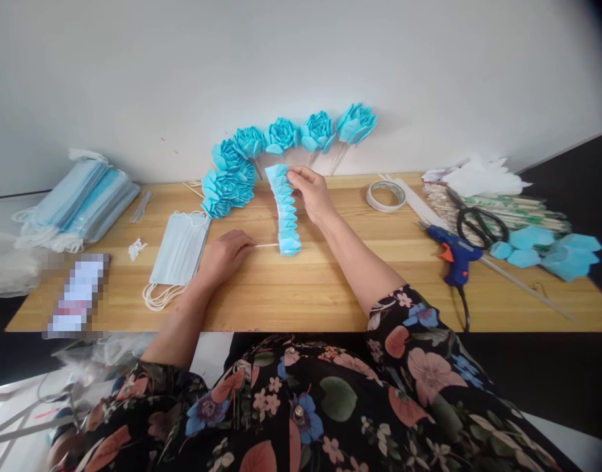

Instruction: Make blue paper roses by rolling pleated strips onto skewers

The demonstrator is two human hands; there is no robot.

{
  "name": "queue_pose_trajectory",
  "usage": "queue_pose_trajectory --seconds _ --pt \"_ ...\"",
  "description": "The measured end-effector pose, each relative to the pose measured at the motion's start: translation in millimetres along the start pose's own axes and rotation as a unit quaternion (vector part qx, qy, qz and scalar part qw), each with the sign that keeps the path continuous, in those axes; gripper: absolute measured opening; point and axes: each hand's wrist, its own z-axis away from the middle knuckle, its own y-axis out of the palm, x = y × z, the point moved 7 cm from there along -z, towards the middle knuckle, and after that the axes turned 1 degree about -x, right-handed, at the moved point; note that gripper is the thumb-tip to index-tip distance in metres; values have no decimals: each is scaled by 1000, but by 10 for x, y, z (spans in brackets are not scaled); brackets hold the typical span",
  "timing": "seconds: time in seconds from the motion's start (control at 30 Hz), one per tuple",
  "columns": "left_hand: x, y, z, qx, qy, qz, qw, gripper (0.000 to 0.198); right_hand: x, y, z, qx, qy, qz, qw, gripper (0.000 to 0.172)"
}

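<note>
A pleated blue fabric strip [285,208] stretches up and away from me over the middle of the table. My right hand [311,191] pinches its far end between thumb and fingers. At the near end, the strip meets a thin pale stick [267,245]. My left hand [228,257] is closed on the stick's other end, low over the wood. Beyond the strip, several finished blue fabric flowers [282,135] on sticks lean against the wall. A light blue face mask [179,249] lies just left of my left hand.
Stacked face masks [79,196] and a blurred phone [77,295] are on the left. Rightward lie a tape roll [386,196], a blue glue gun [455,252] with its cord over the near edge, black-handled scissors [482,226], wrapped sticks [521,213] and blue cut pieces [570,255].
</note>
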Motion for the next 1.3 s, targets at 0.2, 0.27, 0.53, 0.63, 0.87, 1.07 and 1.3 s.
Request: queue_pose_trajectory --seconds 0.2,0.27,0.53,0.63,0.87,1.07,1.3 --pt "29 4 16 -4 -1 10 1000 21 58 3 -8 -1 -8 4 1000 37" --pt "40 2 19 -6 -1 12 1000 21 82 4 -10 -1 -11 2 1000 38" --pt "68 9 39 -6 2 15 1000 23 118 21 7 -2 -10 -4 1000 39" --pt "81 4 44 -9 2 19 1000 23 125 40 12 4 -9 -14 1000 39" --pt "113 -10 51 -11 -5 21 1000 23 145 74 15 10 -7 -12 1000 36" --pt "138 -18 57 -9 -13 25 1000 26 158 90 15 17 -11 -15 1000 35" --pt "131 -43 57 -10 -21 25 999 27 149 93 23 10 -3 -13 1000 34"
